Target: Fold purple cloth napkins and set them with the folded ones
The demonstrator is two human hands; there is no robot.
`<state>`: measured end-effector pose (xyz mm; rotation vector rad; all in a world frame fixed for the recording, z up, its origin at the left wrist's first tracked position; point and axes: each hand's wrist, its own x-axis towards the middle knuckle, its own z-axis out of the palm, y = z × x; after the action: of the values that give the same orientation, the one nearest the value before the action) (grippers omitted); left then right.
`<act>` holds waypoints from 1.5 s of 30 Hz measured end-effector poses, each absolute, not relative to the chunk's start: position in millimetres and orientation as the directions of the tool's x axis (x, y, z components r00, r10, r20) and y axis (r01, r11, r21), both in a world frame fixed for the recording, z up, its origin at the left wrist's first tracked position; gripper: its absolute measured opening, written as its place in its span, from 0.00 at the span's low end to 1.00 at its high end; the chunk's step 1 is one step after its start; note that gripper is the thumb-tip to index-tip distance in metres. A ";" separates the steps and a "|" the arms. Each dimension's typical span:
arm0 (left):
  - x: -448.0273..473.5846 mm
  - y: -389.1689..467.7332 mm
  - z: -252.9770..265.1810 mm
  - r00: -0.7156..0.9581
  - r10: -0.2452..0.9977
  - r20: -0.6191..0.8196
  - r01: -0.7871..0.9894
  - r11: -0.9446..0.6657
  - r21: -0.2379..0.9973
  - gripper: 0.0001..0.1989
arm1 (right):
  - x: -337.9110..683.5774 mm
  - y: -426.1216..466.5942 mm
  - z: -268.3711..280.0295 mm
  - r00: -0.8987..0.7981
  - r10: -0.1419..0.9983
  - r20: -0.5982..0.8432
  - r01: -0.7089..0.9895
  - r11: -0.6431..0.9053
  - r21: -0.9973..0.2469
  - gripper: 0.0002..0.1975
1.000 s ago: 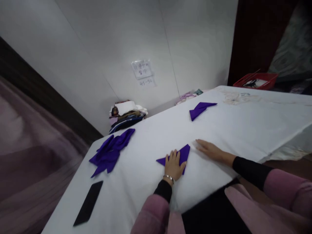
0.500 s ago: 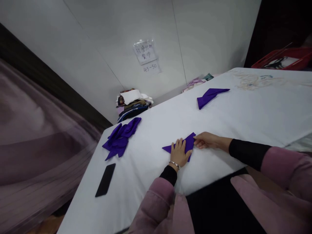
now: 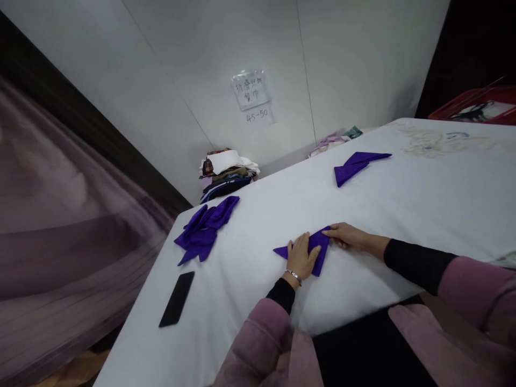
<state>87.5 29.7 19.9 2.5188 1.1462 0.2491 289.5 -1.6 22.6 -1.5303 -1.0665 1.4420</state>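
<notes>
A purple cloth napkin (image 3: pixel 321 251), folded into a pointed shape, lies on the white-covered table in front of me. My left hand (image 3: pixel 300 257) rests on top of it, fingers laid over the cloth and thumb apart, hiding its middle. At the napkin's upper right corner, my right hand (image 3: pixel 347 236) pinches the edge between thumb and fingers. Another folded purple napkin (image 3: pixel 357 165) lies farther back on the right. To the left is a heap of crumpled purple napkins (image 3: pixel 203 228).
A black phone-like slab (image 3: pixel 176 299) lies near the table's left edge. Stacked clothes (image 3: pixel 226 174) and more fabric (image 3: pixel 330 144) sit by the wall behind the table. A red basket (image 3: pixel 455 105) stands at the far right. Sheer curtain (image 3: pixel 76 242) hangs on the left.
The view has shifted slightly. My left hand's fingers are drawn closer together on the napkin, and my right hand now has its upper corner more plainly between thumb and fingers.
</notes>
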 end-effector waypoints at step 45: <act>121.0 76.5 46.3 0.344 0.931 -0.120 0.353 -0.010 0.936 0.06 | 267.8 34.5 21.9 0.134 0.979 -0.154 0.060 -0.163 -0.985 0.19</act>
<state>121.0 76.5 46.3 1.5695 1.1951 0.6982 267.8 34.5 21.9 -1.4366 -1.0839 1.1925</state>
